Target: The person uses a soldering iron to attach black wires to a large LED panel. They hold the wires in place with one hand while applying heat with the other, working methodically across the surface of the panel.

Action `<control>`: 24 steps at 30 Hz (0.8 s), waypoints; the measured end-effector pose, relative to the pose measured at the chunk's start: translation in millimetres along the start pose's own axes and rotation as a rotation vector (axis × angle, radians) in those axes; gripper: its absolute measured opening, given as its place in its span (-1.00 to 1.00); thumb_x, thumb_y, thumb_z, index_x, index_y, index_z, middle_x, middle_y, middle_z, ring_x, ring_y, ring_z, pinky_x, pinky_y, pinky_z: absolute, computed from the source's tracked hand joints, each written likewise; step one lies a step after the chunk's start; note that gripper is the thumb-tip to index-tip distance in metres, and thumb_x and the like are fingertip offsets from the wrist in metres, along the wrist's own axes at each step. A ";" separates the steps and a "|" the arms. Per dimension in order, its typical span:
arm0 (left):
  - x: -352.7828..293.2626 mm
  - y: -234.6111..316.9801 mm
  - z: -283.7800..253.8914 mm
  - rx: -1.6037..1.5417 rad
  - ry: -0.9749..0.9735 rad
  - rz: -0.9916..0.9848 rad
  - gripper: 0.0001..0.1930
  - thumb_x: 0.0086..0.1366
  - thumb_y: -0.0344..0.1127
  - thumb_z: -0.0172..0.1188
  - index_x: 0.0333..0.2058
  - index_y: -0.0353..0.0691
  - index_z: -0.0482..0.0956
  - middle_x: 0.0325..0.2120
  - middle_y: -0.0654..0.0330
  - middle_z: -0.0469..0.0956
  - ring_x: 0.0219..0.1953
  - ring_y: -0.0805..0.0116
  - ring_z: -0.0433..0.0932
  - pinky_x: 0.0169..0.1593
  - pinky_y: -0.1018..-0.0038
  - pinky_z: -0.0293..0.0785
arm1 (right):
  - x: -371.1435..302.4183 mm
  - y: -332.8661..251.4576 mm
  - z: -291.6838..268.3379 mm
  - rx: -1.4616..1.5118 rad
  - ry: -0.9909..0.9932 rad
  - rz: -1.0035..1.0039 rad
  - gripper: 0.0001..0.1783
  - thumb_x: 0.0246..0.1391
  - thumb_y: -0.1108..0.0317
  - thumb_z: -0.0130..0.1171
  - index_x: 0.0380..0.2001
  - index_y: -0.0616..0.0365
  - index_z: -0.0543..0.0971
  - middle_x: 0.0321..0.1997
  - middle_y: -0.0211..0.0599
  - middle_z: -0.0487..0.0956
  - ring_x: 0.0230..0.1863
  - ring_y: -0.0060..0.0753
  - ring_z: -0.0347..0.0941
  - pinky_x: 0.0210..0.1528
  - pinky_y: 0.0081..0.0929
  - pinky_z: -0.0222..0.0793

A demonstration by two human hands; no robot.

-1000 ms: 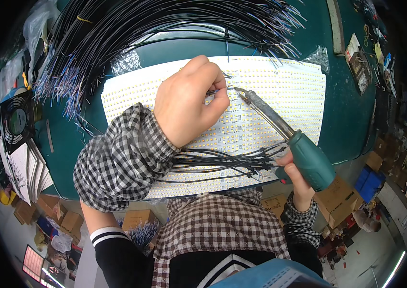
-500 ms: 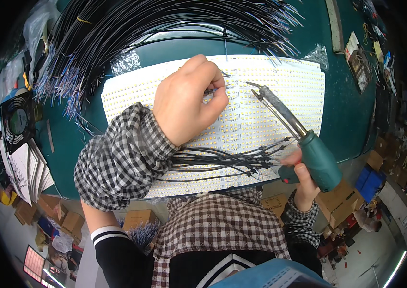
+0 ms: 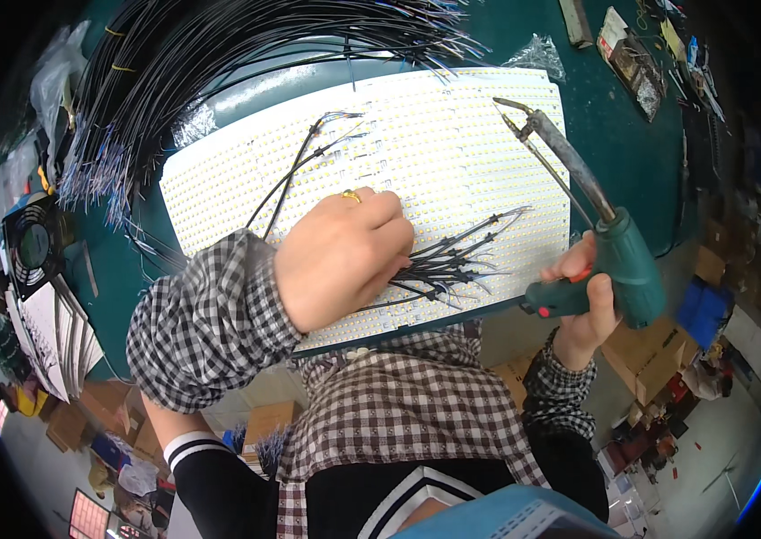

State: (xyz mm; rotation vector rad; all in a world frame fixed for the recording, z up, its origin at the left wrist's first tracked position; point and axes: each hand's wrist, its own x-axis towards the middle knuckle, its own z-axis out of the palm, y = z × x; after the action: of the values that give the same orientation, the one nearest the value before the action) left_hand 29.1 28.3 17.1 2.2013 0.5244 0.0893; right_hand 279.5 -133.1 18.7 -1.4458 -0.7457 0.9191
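Note:
A wide white LED board (image 3: 479, 180) with rows of small yellow chips lies on the green table in front of me. My left hand (image 3: 344, 256) rests low over it, fingers curled round part of a bunch of short black cables (image 3: 452, 260); its fingertips are partly hidden. Two separate black cables (image 3: 289, 171) lie slanted on the board beyond this hand, their thin wire ends on the board. At the right, my right hand (image 3: 580, 334) grips a green soldering gun (image 3: 632, 269) with red buttons. The gun's metal tip points up and left, above the board's right part.
A large bundle of long black cables (image 3: 219, 54) curves across the table's far side. A small black fan (image 3: 35, 241) and a stack of white sheets (image 3: 48, 337) stand at the left. Clear plastic wrap (image 3: 537, 56) and an open box (image 3: 632, 63) lie far right.
My left hand has moved from the board's upper middle down to the cable bunch. Two cables now show on the board. The soldering gun has shifted right, and the whole view has shifted slightly.

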 end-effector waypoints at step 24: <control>-38.4 13.3 -35.5 0.478 0.218 -0.325 -0.82 0.13 -0.47 0.28 -0.29 -0.23 0.49 -0.30 0.08 0.48 -0.23 0.01 0.53 -0.17 0.20 0.45 | 3.4 7.5 -9.6 0.066 -0.052 -0.028 -0.38 0.24 0.13 0.14 0.14 0.47 0.36 -0.29 -0.21 0.49 -0.31 -0.42 0.47 -0.35 -0.46 0.56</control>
State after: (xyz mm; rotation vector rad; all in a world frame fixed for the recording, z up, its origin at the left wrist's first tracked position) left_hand -9.8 31.6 54.2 2.5446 1.1139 0.0318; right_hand 289.0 -135.5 10.7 -1.3549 -0.7658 0.9544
